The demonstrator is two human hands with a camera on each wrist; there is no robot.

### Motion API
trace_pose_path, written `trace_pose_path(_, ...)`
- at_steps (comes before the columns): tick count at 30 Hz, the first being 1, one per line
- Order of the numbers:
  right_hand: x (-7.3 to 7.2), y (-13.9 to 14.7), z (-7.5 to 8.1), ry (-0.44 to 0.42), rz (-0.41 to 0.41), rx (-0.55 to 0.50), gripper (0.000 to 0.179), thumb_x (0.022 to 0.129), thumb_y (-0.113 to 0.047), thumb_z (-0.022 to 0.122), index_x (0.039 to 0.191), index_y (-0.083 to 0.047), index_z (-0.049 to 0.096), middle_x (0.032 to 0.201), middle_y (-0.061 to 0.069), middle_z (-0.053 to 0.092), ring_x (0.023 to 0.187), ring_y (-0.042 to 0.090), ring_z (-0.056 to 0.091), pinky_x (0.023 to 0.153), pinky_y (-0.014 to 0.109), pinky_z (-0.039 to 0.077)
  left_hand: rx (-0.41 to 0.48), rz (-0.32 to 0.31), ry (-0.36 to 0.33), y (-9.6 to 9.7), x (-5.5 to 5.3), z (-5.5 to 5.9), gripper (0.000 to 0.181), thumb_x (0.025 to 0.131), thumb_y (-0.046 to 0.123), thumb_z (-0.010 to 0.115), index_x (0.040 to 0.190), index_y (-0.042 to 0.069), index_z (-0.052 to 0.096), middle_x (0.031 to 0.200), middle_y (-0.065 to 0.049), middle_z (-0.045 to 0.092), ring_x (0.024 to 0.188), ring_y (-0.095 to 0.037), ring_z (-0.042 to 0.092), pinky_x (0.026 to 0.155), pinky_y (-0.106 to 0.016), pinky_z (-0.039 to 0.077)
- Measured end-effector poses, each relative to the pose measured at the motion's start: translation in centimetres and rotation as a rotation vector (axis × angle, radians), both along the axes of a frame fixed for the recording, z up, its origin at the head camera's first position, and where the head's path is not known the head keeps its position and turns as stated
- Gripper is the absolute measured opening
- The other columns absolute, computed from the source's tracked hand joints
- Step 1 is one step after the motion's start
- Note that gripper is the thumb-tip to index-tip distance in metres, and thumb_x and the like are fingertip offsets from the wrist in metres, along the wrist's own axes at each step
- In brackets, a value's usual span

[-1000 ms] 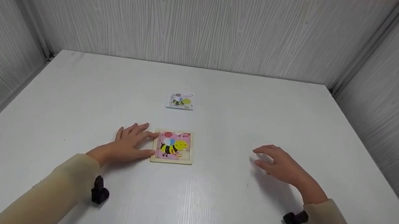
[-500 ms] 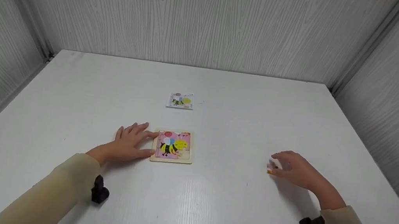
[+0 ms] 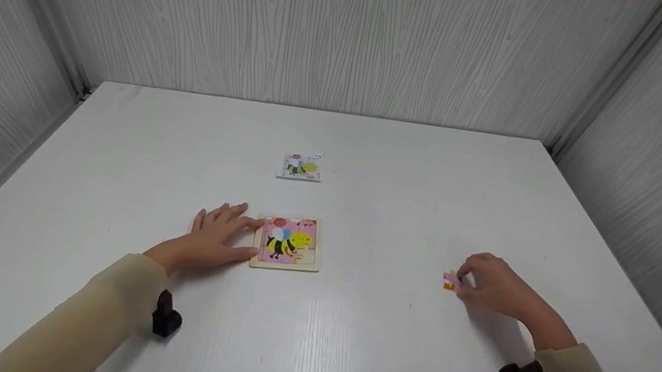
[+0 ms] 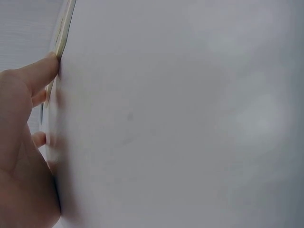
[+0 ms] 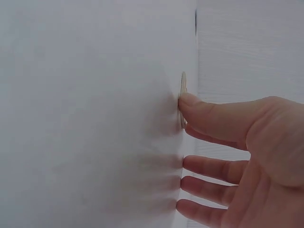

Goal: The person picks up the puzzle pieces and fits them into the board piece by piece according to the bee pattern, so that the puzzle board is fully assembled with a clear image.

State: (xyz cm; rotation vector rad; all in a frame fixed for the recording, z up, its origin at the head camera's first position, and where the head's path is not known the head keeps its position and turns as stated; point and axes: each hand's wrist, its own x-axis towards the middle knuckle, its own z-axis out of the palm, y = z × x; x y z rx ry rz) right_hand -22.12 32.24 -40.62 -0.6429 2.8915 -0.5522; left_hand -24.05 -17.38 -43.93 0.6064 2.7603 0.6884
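A square wooden jigsaw board with a bee picture lies flat in the head view; bare wood shows at its lower right. My left hand rests spread on the table, its thumb and forefinger touching the board's left edge. Off to the right, a small pink, white and orange puzzle piece is at the fingertips of my right hand. The right wrist view shows the thumb against the thin piece, with the forefinger mostly hidden behind and the other fingertips down on the table.
Behind the board lies a small card with the same bee picture. The white table is enclosed by grey wood-grain panels at the back and both sides.
My right hand has moved right, to the puzzle piece, and its thumb and forefinger have closed in on the piece's right part. The left hand and the board have stayed put.
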Motion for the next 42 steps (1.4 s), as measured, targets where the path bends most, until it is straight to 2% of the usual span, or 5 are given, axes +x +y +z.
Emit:
trace_pose_path(12,0.0,0.0,-0.2,-0.034,-0.049,-0.044,0.014,0.081,-0.013,0.07,0.092,-0.008,0.063,0.105,0.01,0.058,0.106,0.031,0.05,0.088,0.048,0.041,0.004,0.007,0.011,0.3,0.2,-0.3,0.066,0.088,0.057,0.051,0.144,0.025,0.035,0.154,-0.013,0.009,0.138,-0.04,-0.001,0.102,-0.062,-0.01)
trace_pose_path(18,0.2,-0.7,0.1,-0.022,-0.002,-0.089,0.019,0.082,-0.016,0.07,0.096,-0.007,0.062,0.104,0.008,0.058,0.105,0.031,0.051,0.089,0.049,0.04,-0.001,0.011,0.005,0.3,0.3,-0.3,0.066,0.088,0.058,0.049,0.144,0.026,0.034,0.154,-0.012,0.008,0.139,-0.039,-0.002,0.102,-0.061,-0.01)
trace_pose_path(29,-0.3,-3.5,0.7,-0.041,0.004,-0.133,0.018,0.083,-0.015,0.069,0.098,-0.008,0.062,0.119,0.015,0.056,0.12,0.035,0.043,0.099,0.051,0.034,-0.002,0.007,0.001,0.3,0.1,0.0,0.066,0.088,0.057,0.05,0.144,0.026,0.035,0.154,-0.012,0.008,0.139,-0.039,-0.002,0.102,-0.061,-0.011)
trace_pose_path(35,-0.7,-5.4,1.1,-0.031,0.068,-0.164,0.018,0.084,-0.016,0.069,0.1,-0.009,0.062,0.122,0.013,0.054,0.122,0.033,0.042,0.099,0.049,0.034,-0.01,-0.001,0.027,0.0,-0.1,-0.2,0.066,0.088,0.056,0.05,0.144,0.025,0.035,0.154,-0.014,0.01,0.138,-0.041,-0.001,0.101,-0.063,-0.009)
trace_pose_path(42,-1.1,-7.5,1.3,-0.014,0.119,-0.184,0.017,0.084,-0.016,0.069,0.098,-0.009,0.062,0.113,0.006,0.057,0.117,0.028,0.045,0.097,0.047,0.036,-0.019,0.005,0.027,0.2,-0.1,-0.1,0.066,0.088,0.057,0.05,0.144,0.025,0.035,0.154,-0.013,0.01,0.138,-0.04,0.0,0.102,-0.063,-0.009)
